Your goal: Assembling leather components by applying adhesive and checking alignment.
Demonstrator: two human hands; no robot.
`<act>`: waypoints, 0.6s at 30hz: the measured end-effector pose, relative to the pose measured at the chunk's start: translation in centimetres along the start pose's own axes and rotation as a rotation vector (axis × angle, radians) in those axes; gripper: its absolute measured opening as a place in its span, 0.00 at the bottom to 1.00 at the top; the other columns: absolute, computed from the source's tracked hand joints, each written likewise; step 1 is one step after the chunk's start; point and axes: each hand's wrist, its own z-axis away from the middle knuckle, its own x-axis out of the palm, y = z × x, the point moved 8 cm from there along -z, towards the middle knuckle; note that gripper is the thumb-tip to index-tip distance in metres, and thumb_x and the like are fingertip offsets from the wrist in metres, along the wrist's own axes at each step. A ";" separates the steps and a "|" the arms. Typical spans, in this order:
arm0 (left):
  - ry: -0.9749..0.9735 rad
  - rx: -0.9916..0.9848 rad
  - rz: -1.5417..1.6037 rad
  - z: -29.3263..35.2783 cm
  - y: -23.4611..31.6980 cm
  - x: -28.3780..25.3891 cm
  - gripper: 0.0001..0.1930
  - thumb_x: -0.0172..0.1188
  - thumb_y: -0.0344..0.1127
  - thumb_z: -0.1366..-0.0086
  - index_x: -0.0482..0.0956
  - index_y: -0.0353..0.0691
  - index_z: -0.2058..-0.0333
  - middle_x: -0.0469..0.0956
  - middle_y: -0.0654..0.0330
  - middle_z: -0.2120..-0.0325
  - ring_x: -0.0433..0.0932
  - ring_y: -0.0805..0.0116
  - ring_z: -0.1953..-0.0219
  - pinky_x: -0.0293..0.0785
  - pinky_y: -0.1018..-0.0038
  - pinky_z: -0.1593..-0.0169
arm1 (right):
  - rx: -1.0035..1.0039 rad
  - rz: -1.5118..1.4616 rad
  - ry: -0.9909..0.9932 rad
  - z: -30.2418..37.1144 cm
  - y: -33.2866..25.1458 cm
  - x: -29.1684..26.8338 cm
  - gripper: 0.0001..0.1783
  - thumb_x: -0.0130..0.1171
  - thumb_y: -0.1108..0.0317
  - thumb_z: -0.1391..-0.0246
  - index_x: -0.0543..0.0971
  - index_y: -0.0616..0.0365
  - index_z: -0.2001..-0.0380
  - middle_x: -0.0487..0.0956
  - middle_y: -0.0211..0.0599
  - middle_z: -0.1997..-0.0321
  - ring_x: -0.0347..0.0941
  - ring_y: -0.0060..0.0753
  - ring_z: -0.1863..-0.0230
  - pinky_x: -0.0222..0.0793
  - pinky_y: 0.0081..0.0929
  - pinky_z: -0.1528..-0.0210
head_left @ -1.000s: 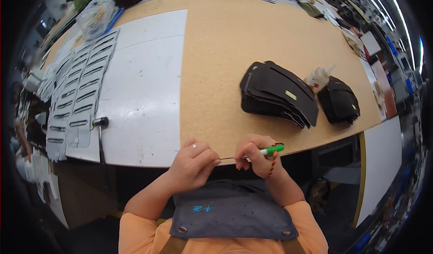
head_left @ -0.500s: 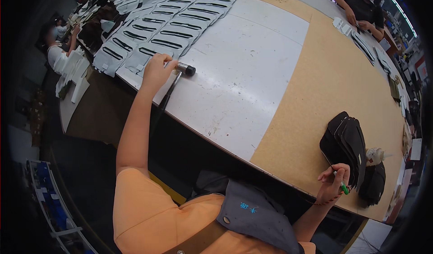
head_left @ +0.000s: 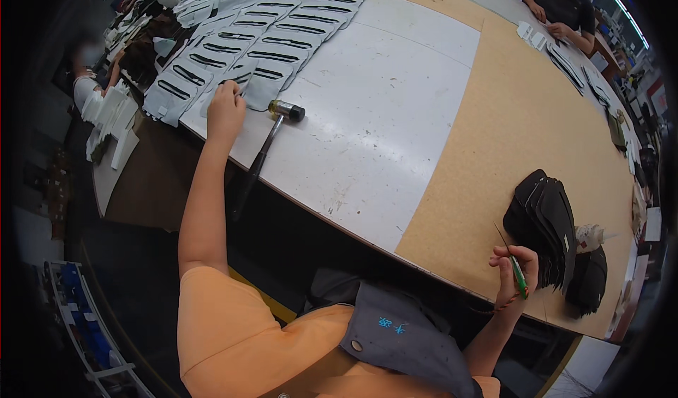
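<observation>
My left hand (head_left: 226, 110) is closed on the near edge of a light grey fabric piece (head_left: 264, 93) with a dark slot, and part of the piece is raised off the overlapping row. Beside that hand lies a mallet (head_left: 263, 154), its head amber and black, its dark handle jutting past the table edge. Over the tan part of the table, my right hand (head_left: 517, 271) is closed round a slim tool with a green handle (head_left: 520, 276) and a thin dark pointed shaft. Near it stands a stack of black pieces (head_left: 542, 221).
Rows of grey slotted pieces (head_left: 286, 41) cover the far left of the white board (head_left: 385, 122). At the right are a white squeeze bottle (head_left: 589, 237) and another black stack (head_left: 586, 281). A co-worker (head_left: 565, 9) handles pieces across the table; another person sits far left.
My left hand has moved left and slightly down, off the mallet's head, and a grey piece is now lifted in it. My right hand has turned the green-handled tool so its tip points up.
</observation>
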 end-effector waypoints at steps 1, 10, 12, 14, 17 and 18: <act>0.115 0.075 0.162 -0.4 3.1 -0.9 0.07 0.52 0.26 0.42 0.71 0.34 0.64 0.74 0.49 0.67 0.75 0.51 0.64 0.71 0.62 0.61 | 0.014 0.063 -0.009 -0.4 0.3 0.3 0.09 0.56 0.79 0.47 0.71 0.66 0.61 0.78 0.45 0.67 0.76 0.27 0.70 0.72 0.22 0.61; -0.654 0.723 0.883 19.3 28.4 0.5 0.10 0.52 0.29 0.39 0.72 0.33 0.60 0.70 0.50 0.70 0.74 0.49 0.69 0.71 0.62 0.65 | -0.016 0.107 -0.058 -1.0 0.3 1.7 0.09 0.56 0.76 0.45 0.76 0.66 0.60 0.77 0.40 0.62 0.74 0.26 0.62 0.69 0.22 0.58; -0.803 0.774 0.863 22.0 30.0 1.4 0.11 0.54 0.33 0.38 0.73 0.34 0.59 0.71 0.51 0.69 0.74 0.50 0.67 0.71 0.62 0.64 | 0.075 -0.006 -0.071 -1.1 1.4 2.0 0.09 0.53 0.72 0.42 0.75 0.67 0.61 0.78 0.39 0.61 0.74 0.25 0.62 0.69 0.21 0.58; -0.839 0.856 0.914 22.9 31.0 0.9 0.13 0.55 0.37 0.38 0.74 0.34 0.60 0.71 0.52 0.69 0.73 0.51 0.66 0.70 0.63 0.63 | 0.127 0.011 -0.084 -1.4 2.3 1.9 0.09 0.50 0.70 0.40 0.73 0.66 0.62 0.78 0.42 0.62 0.75 0.27 0.63 0.70 0.23 0.57; -0.725 0.944 0.883 21.6 31.0 0.9 0.12 0.57 0.37 0.40 0.75 0.38 0.61 0.73 0.56 0.67 0.73 0.58 0.63 0.67 0.65 0.57 | 0.232 -0.050 -0.136 -1.3 3.7 2.6 0.11 0.47 0.66 0.37 0.70 0.66 0.62 0.78 0.45 0.63 0.76 0.28 0.64 0.72 0.24 0.57; -0.629 1.012 0.857 21.2 31.1 0.6 0.11 0.58 0.36 0.40 0.76 0.39 0.60 0.74 0.58 0.66 0.73 0.59 0.62 0.66 0.64 0.55 | 0.290 -0.115 -0.157 -1.2 4.4 3.1 0.11 0.46 0.66 0.37 0.70 0.65 0.62 0.78 0.46 0.64 0.77 0.28 0.65 0.73 0.24 0.57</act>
